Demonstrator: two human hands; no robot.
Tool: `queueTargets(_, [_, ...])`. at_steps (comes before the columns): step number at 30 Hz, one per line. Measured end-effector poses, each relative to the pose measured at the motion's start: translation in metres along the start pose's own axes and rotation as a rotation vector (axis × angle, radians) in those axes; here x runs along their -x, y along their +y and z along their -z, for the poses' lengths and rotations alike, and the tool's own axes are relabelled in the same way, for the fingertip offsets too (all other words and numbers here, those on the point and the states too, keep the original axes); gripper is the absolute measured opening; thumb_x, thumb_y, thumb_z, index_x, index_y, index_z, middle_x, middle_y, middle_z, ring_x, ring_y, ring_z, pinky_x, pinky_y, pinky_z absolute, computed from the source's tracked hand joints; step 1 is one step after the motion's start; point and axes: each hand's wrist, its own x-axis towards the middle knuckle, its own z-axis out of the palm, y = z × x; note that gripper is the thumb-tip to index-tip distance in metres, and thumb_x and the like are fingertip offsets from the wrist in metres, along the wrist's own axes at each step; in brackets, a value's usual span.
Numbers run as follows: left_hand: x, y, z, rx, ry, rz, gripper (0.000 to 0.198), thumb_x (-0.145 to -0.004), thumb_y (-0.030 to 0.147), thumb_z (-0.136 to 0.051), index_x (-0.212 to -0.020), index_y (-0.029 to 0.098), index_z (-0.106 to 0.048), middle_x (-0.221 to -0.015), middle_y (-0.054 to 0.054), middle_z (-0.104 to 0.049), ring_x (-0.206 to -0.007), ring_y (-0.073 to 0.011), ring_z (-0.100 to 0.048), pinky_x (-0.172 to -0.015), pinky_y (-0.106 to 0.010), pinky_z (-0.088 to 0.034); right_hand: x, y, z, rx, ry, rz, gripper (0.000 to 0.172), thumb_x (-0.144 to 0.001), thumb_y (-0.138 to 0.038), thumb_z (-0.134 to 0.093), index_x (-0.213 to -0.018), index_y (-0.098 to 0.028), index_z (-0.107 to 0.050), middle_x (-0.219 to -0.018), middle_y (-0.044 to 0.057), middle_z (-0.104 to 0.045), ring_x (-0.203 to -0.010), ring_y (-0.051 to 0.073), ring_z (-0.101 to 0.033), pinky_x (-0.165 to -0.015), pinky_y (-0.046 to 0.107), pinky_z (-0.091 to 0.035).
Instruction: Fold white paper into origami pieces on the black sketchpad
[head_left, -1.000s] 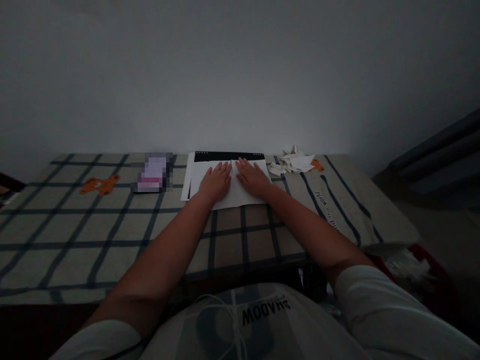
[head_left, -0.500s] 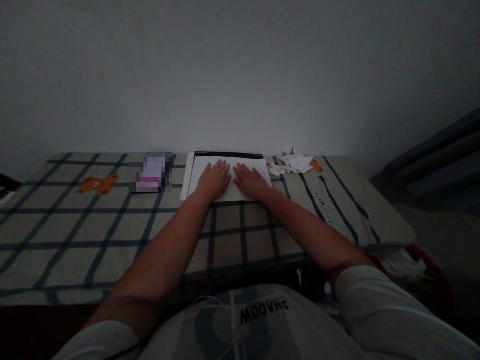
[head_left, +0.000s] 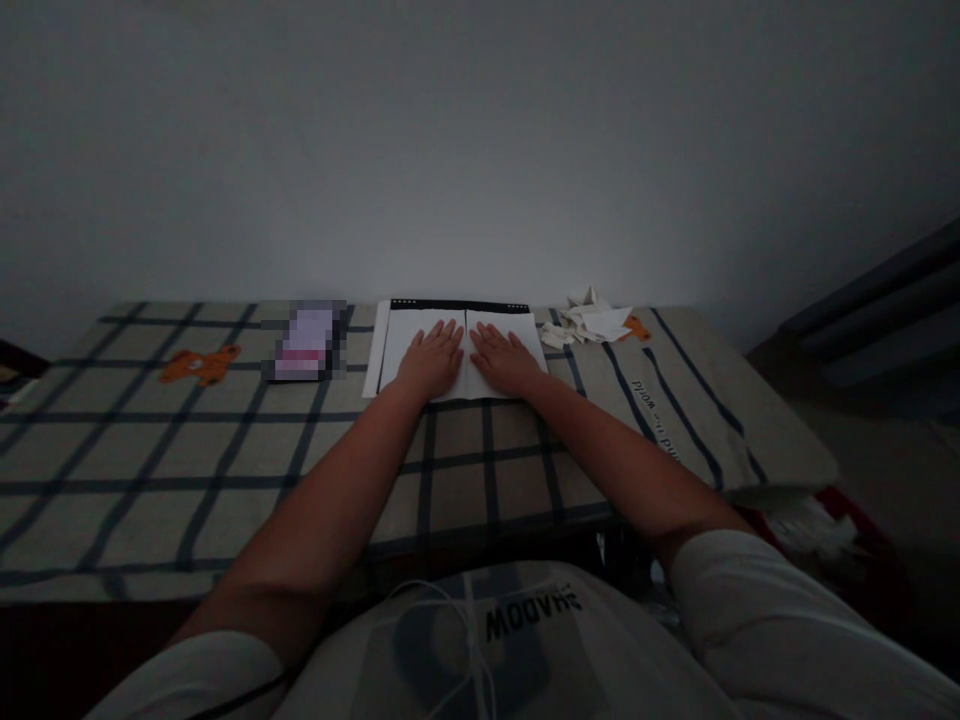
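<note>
White paper (head_left: 405, 330) lies flat on a dark-topped pad or book (head_left: 457, 306) against the wall side of the cloth-covered table. A dark vertical line, a gap or a crease, runs down the paper's middle. My left hand (head_left: 433, 360) rests palm down on the paper left of that line, fingers spread a little. On the right of the line, my right hand (head_left: 504, 360) lies flat in the same way. Neither hand grips anything. Crumpled, torn paper (head_left: 589, 320) sits just right of the pad.
A phone (head_left: 304, 340), partly pixelated, lies left of the pad. The checked tablecloth (head_left: 225, 440) bears orange bear prints. A grey wall (head_left: 465, 150) rises behind the table. At the lower right is a red container (head_left: 832, 500) with whitish crumpled material.
The dark line down the middle of the paper now shows between my hands. Both hands stay flat in nearly the same place. The view has shifted slightly.
</note>
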Motion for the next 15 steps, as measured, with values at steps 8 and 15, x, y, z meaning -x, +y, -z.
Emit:
queueTargets(8, [0.0011,0.0022,0.0012,-0.01,0.006,0.009,0.055,-0.102,0.031,-0.022,-0.154,0.015,-0.031,-0.162,-0.01,-0.029,-0.151,-0.026,-0.023,-0.12,-0.05,-0.024,0.0022,-0.0032,0.0041,-0.003,-0.023,-0.015,0.061,-0.102,-0.041,-0.019,-0.158,-0.016,-0.024,-0.165,0.009,-0.016,-0.153,0.023,-0.013,-0.123,0.05,-0.015])
queueTargets(15, [0.0019,0.0029,0.0021,-0.002,0.012,0.01,0.054,-0.102,0.03,-0.024,-0.154,0.015,-0.032,-0.162,-0.01,-0.028,-0.15,-0.0269,-0.024,-0.119,-0.05,-0.025,0.0025,-0.0034,0.0033,-0.007,-0.006,-0.015,0.061,-0.102,-0.041,-0.019,-0.157,-0.015,-0.024,-0.165,0.009,-0.017,-0.153,0.024,-0.014,-0.122,0.05,-0.016])
